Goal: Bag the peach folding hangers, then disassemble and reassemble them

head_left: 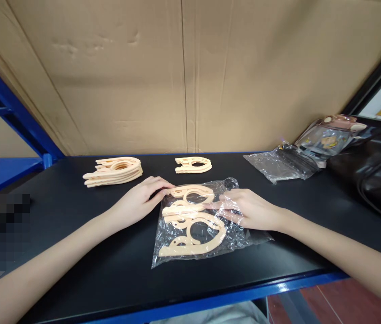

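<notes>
Bag (236,242) of cream hangers (190,249) on the black counter (102,274), back from its blue front edge (210,307)
Counter stretches left toward the hanger stack (119,175); right hand (249,209) reaches inside the bag, left hand (146,195) touches its left edge; whether either grips, I cannot tell

There are two hands, one left hand (143,198) and one right hand (247,209), at one clear bag (241,241) on one table (109,265). At least two hangers (190,249) show in it. Far left is one stack (111,173) of at least three; far middle, one small pile (190,170), its count unclear. Far right are one flat sleeve (278,166), one heap of packs (327,140), uncountable, and one dark bag (376,162).
</notes>
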Demonstrator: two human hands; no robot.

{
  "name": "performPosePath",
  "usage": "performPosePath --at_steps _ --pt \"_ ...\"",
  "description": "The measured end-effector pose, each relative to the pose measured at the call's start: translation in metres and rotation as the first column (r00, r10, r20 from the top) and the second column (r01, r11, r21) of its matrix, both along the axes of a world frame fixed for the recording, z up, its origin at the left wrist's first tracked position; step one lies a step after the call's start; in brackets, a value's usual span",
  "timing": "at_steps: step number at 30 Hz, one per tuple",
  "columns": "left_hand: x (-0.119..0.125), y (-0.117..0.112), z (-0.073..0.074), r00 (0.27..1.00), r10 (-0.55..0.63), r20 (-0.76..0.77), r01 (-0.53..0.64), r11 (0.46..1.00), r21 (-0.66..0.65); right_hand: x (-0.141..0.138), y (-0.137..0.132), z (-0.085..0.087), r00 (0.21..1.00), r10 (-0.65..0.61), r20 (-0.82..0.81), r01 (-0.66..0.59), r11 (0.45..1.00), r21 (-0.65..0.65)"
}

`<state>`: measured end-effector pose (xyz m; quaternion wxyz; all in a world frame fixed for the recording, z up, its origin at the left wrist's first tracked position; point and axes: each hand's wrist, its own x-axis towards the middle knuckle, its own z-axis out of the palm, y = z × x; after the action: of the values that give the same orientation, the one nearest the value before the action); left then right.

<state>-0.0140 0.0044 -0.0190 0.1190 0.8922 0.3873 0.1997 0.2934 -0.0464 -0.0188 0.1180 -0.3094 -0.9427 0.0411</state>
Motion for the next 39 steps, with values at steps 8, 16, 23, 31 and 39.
performPosePath --at_steps 8,16,23,31,39 --pt "0.001 -0.006 0.006 0.998 0.011 -0.069 -0.007 0.998 0.058 0.001 0.002 0.002 0.996 0.027 -0.090 -0.029 0.999 -0.026" --pt "-0.004 -0.005 0.007 0.989 -0.046 -0.138 0.063 0.991 0.119 0.016 0.010 0.008 0.977 -0.107 -0.183 0.134 0.981 0.138" --pt "-0.002 -0.005 0.008 0.993 -0.047 -0.112 0.059 0.992 0.109 0.020 0.014 0.012 0.917 -0.277 -0.288 0.352 0.901 0.253" --pt "-0.002 -0.008 0.011 0.994 -0.035 -0.100 0.048 0.991 0.127 0.021 0.013 0.014 0.830 -0.312 -0.462 0.464 0.846 0.263" --pt "-0.001 -0.011 0.013 0.996 -0.003 -0.084 0.011 0.995 0.095 0.011 0.029 0.011 0.873 -0.297 -0.386 0.407 0.880 0.244"
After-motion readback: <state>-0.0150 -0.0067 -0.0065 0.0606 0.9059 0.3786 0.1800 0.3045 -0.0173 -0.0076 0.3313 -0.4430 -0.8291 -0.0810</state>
